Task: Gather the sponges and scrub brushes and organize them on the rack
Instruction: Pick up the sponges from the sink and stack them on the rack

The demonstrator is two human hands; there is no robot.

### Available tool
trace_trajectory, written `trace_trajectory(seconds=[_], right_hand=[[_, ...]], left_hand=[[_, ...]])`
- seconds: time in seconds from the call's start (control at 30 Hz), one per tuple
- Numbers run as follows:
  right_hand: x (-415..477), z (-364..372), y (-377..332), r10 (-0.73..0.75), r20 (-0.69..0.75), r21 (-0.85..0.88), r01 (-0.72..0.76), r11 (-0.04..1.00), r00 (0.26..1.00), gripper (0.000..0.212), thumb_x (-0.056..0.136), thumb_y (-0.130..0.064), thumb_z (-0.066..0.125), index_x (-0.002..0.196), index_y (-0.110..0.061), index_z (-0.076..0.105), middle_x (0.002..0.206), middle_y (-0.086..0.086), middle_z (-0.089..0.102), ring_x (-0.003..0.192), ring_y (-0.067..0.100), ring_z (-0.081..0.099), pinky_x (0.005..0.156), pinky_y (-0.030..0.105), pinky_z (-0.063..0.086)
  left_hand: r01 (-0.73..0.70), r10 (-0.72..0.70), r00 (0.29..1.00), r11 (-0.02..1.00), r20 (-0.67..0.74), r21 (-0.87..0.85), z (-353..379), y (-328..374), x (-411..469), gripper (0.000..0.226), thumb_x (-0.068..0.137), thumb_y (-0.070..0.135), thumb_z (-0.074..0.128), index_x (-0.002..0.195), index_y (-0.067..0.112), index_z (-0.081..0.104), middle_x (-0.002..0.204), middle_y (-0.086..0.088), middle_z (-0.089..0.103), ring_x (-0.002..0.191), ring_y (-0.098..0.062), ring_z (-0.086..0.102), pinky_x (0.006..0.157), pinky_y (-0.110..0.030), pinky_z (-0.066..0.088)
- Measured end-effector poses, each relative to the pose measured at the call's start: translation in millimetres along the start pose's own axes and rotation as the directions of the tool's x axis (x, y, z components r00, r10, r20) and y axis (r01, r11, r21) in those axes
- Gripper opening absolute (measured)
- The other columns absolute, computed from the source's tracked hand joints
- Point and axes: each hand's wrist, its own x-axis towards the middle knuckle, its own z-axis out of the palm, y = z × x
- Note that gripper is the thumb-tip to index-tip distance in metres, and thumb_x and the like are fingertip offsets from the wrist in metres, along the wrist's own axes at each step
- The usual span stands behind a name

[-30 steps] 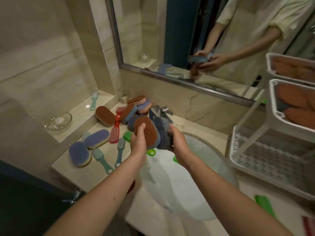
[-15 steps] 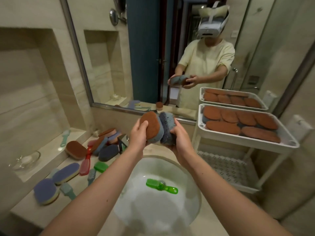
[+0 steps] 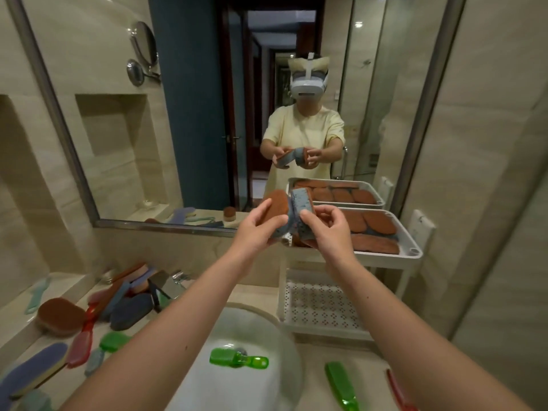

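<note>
Above the basin [image 3: 267,327], your left hand [image 3: 258,226] grips a brown-faced sponge [image 3: 277,203], with the thumb across its brown face and the fingers curled behind it. Your right hand [image 3: 329,229] pinches a blue-grey sponge [image 3: 301,207] by its edge between thumb and forefinger, and its other fingers are curled below. You hold the two sponges upright and touching side by side, just in front of the left end of the rack's top tier.

That white rack [image 3: 412,250] stands at the back right of the bench [image 3: 314,366], against the mirror [image 3: 192,114]. Its top tier carries a layer of flat brown sponges [image 3: 373,223], and a perforated lower tier [image 3: 320,304] sits beneath.

Down in the basin a green brush [image 3: 237,358] lies beside the drain. Near the bench's front edge, right of the basin, a second green brush [image 3: 341,384] lies with a red brush [image 3: 397,390] just beside it.

At the left end of the bench more pieces lie scattered: a brown sponge [image 3: 59,317], a dark blue sponge [image 3: 132,311], a purple sponge [image 3: 44,363], a red-handled brush [image 3: 81,345] and a small green brush [image 3: 114,341]. A teal brush [image 3: 37,298] rests on the raised ledge behind them.
</note>
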Motion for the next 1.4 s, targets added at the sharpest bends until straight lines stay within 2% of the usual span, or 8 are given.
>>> trace_trajectory(seconds=[0.07, 0.17, 0.33, 0.6, 0.73, 0.87, 1.13, 1.4], right_hand=[[8, -11, -5, -0.016, -0.003, -0.022, 0.016, 1.0, 1.0, 0.029, 0.08, -0.028, 0.075, 0.103, -0.02, 0.06, 0.11, 0.005, 0.066, 0.104, 0.021, 0.065, 0.088, 0.044, 0.057], [22, -25, -10, -0.029, -0.002, -0.037, 0.029, 0.999, 1.0, 0.024, 0.081, -0.013, 0.07, 0.102, -0.019, 0.062, 0.108, 0.008, 0.067, 0.103, 0.023, 0.065, 0.082, 0.038, 0.058], [45, -38, -13, -0.045, -0.013, -0.098, 0.043, 0.994, 0.999, 0.037, 0.063, -0.03, 0.071, 0.1, -0.028, 0.069, 0.11, 0.004, 0.069, 0.1, 0.023, 0.068, 0.082, 0.046, 0.059], [82, -55, 7, -0.1, -0.131, -0.255, 0.064, 0.965, 0.986, 0.021, 0.07, -0.023, 0.076, 0.089, -0.03, 0.068, 0.102, -0.009, 0.067, 0.102, 0.014, 0.062, 0.087, 0.044, 0.056], [94, -64, 22, -0.126, -0.179, -0.382, 0.049, 0.923, 0.976, 0.02, 0.074, -0.021, 0.076, 0.091, -0.024, 0.067, 0.1, -0.008, 0.065, 0.1, 0.011, 0.059, 0.089, 0.033, 0.051], [102, -65, 32, -0.177, -0.116, -0.555, 0.084, 0.828, 0.977, 0.02, 0.074, -0.023, 0.075, 0.093, -0.022, 0.068, 0.105, -0.006, 0.063, 0.097, 0.008, 0.057, 0.081, 0.023, 0.044], [112, -52, 43, -0.231, -0.009, -0.744, 0.147, 0.651, 0.973, 0.022, 0.074, -0.029, 0.074, 0.095, -0.021, 0.07, 0.106, -0.004, 0.063, 0.101, 0.014, 0.058, 0.082, 0.025, 0.045], [111, -47, 53, -0.292, 0.059, -0.734, 0.239, 0.635, 0.955, 0.014, 0.071, -0.023, 0.071, 0.084, -0.026, 0.066, 0.097, -0.008, 0.06, 0.1, 0.019, 0.059, 0.089, 0.033, 0.05]], left_hand=[[-0.022, 0.021, 0.999, 0.998, 0.027, 0.061, 11, 0, 7, 0.071, 0.084, 0.02, 0.071, 0.146, 0.03, 0.037, 0.137, 0.0, 0.048, 0.114, -0.018, 0.058, 0.087, -0.03, 0.055], [-0.054, 0.052, 0.998, 0.991, 0.021, 0.125, 25, 1, 21, 0.071, 0.084, 0.019, 0.07, 0.146, 0.03, 0.037, 0.141, -0.002, 0.048, 0.115, -0.019, 0.057, 0.095, -0.036, 0.053], [-0.1, 0.095, 0.995, 0.978, 0.037, 0.183, 44, 1, 47, 0.062, 0.089, 0.02, 0.064, 0.146, 0.029, 0.039, 0.142, -0.002, 0.046, 0.115, -0.019, 0.057, 0.098, -0.039, 0.051], [-0.106, 0.118, 0.993, 0.919, -0.01, 0.38, 60, -24, 91, 0.062, 0.084, 0.032, 0.064, 0.142, 0.035, 0.043, 0.144, 0.003, 0.047, 0.124, -0.018, 0.048, 0.104, -0.041, 0.044], [-0.115, 0.152, 0.988, 0.827, -0.022, 0.55, 61, -42, 103, 0.068, 0.08, 0.042, 0.063, 0.143, 0.038, 0.04, 0.144, 0.0, 0.044, 0.127, -0.019, 0.046, 0.107, -0.043, 0.041], [-0.118, 0.184, 0.983, 0.721, -0.024, 0.683, 62, -53, 112, 0.06, 0.085, 0.041, 0.06, 0.142, 0.04, 0.041, 0.145, 0.001, 0.041, 0.126, -0.019, 0.047, 0.102, -0.036, 0.043], [-0.098, 0.213, 0.976, 0.624, -0.047, 0.775, 63, -59, 114, 0.06, 0.088, 0.043, 0.059, 0.144, 0.038, 0.039, 0.148, -0.001, 0.038, 0.13, -0.022, 0.043, 0.104, -0.038, 0.043], [-0.093, 0.231, 0.971, 0.594, -0.059, 0.799, 63, -63, 112, 0.059, 0.09, 0.042, 0.057, 0.145, 0.033, 0.039, 0.147, -0.002, 0.037, 0.134, -0.022, 0.037, 0.108, -0.039, 0.039]])
